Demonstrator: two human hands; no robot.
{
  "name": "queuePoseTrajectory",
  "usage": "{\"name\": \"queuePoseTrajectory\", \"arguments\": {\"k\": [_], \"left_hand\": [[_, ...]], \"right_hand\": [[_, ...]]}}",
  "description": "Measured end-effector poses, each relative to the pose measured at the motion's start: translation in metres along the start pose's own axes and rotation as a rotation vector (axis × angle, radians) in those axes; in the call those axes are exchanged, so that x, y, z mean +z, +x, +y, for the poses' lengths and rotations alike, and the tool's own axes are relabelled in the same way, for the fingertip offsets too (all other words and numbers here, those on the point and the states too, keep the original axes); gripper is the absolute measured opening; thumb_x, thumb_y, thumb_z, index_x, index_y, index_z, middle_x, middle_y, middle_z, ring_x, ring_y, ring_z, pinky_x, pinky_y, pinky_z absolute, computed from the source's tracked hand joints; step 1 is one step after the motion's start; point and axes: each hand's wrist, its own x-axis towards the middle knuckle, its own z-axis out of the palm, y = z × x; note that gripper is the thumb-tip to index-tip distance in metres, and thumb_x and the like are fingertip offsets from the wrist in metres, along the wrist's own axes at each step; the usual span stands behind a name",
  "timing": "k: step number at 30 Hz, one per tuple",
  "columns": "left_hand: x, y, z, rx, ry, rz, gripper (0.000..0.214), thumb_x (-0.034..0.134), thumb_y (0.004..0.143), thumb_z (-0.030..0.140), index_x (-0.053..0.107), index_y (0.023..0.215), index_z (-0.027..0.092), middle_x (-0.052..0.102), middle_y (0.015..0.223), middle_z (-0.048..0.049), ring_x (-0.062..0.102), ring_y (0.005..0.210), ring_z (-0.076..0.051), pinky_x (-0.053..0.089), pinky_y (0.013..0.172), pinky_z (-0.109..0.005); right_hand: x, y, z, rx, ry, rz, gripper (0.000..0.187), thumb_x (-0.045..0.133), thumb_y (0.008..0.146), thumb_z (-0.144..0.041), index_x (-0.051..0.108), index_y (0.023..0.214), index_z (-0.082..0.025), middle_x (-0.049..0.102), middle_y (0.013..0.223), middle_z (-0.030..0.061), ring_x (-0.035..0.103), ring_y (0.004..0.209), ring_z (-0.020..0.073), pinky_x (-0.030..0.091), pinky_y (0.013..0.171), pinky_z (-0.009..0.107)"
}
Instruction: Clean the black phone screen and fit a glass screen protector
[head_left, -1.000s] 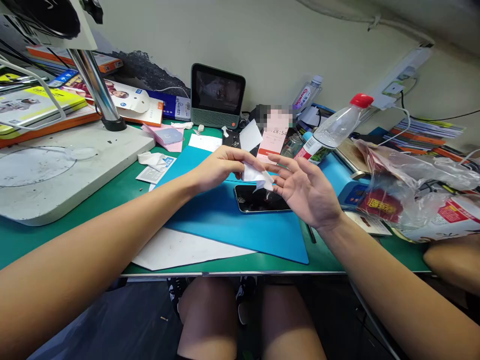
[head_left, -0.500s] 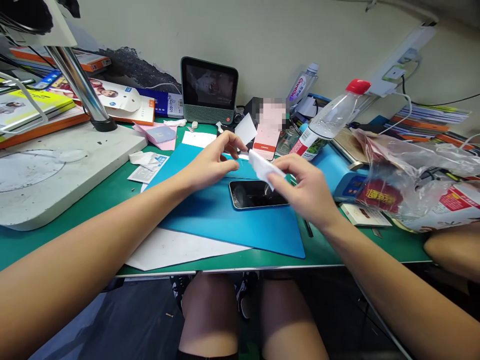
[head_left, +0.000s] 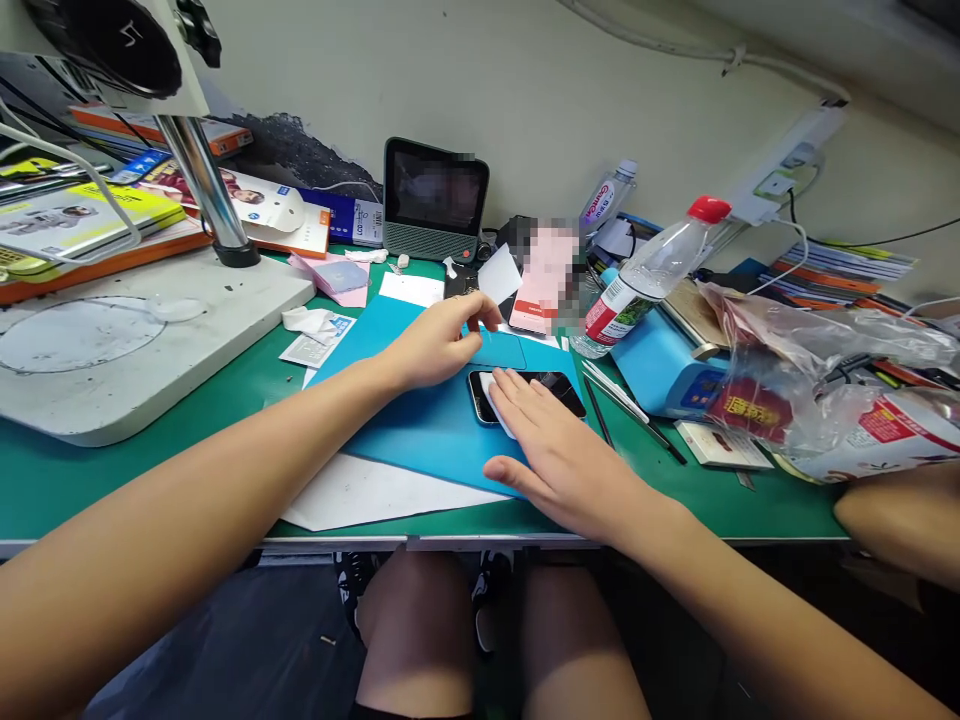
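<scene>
A smartphone with a dark screen lies face up on the blue mat. My right hand lies flat across the phone, fingers stretched out and thumb spread toward the mat. Under its fingers a white wipe is pressed on the screen; much of the wipe is hidden by the hand. Just behind and left of the phone, my left hand hovers over the mat with loosely bent fingers, the thumb apart from them, and nothing visible in it.
A stand with a metal post and pale base occupies the left. At the back are a smart display, a pink-screened phone and a red-capped bottle. Thin tools and plastic bags lie right; another person's limb is beyond.
My right hand has come down from above the phone and flattened the white wipe onto its screen. My left hand stays near the same spot. The camera view has shifted slightly.
</scene>
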Motion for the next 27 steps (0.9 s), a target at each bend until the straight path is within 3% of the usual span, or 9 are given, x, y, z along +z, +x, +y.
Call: {"name": "queuePoseTrajectory", "arguments": {"k": [3,8,15,20,24,27], "left_hand": [[-0.001,0.0,-0.002,0.023,0.025,-0.009,0.029,0.047,0.077,0.003,0.063,0.097,0.019,0.071,0.101,-0.0038,0.061,0.088,-0.018,0.045,0.077,-0.029],[-0.001,-0.001,-0.006,0.054,0.068,-0.019,0.028,0.048,0.079,0.002,0.064,0.095,0.019,0.072,0.099,-0.0037,0.062,0.086,-0.018,0.046,0.079,-0.03],[0.0,0.0,-0.007,0.073,0.134,-0.069,0.027,0.048,0.083,0.004,0.066,0.096,0.02,0.073,0.094,-0.0035,0.064,0.089,-0.02,0.047,0.084,-0.033],[-0.002,0.0,-0.004,0.061,0.168,-0.072,0.023,0.044,0.09,0.011,0.065,0.096,0.021,0.073,0.097,-0.0036,0.064,0.093,-0.021,0.048,0.086,-0.035],[-0.005,-0.001,-0.003,0.035,0.207,-0.097,0.022,0.042,0.092,0.016,0.063,0.096,0.02,0.073,0.1,-0.0055,0.064,0.096,-0.022,0.048,0.087,-0.036],[-0.009,-0.003,0.0,0.027,0.245,-0.18,0.022,0.044,0.091,0.021,0.063,0.1,0.019,0.072,0.103,-0.0064,0.063,0.095,-0.023,0.048,0.086,-0.036]], "right_hand": [[0.007,0.008,-0.01,0.005,-0.046,-0.093,0.1,0.031,0.096,-0.074,0.03,0.158,0.004,0.024,0.165,0.0292,0.022,0.155,0.0384,0.026,0.124,0.061],[0.007,0.013,-0.024,-0.008,-0.07,-0.122,0.094,0.03,0.099,-0.07,0.034,0.156,0.004,0.024,0.165,0.0286,0.02,0.156,0.0379,0.024,0.125,0.062],[0.002,-0.005,-0.011,0.057,-0.082,-0.134,0.095,0.027,0.098,-0.074,0.032,0.158,0.0,0.026,0.166,0.0261,0.022,0.156,0.0366,0.025,0.125,0.061],[0.0,0.015,-0.006,0.163,-0.026,-0.192,0.105,0.022,0.095,-0.079,0.023,0.16,0.005,0.016,0.168,0.026,0.014,0.158,0.0356,0.019,0.128,0.056],[0.003,0.028,-0.018,0.124,0.015,-0.164,0.112,0.022,0.092,-0.082,0.021,0.159,0.008,0.016,0.168,0.0286,0.012,0.158,0.0367,0.016,0.129,0.054],[0.003,0.017,-0.022,0.093,0.019,-0.18,0.111,0.022,0.092,-0.082,0.021,0.159,0.006,0.013,0.168,0.027,0.012,0.158,0.0362,0.017,0.128,0.054]]}}
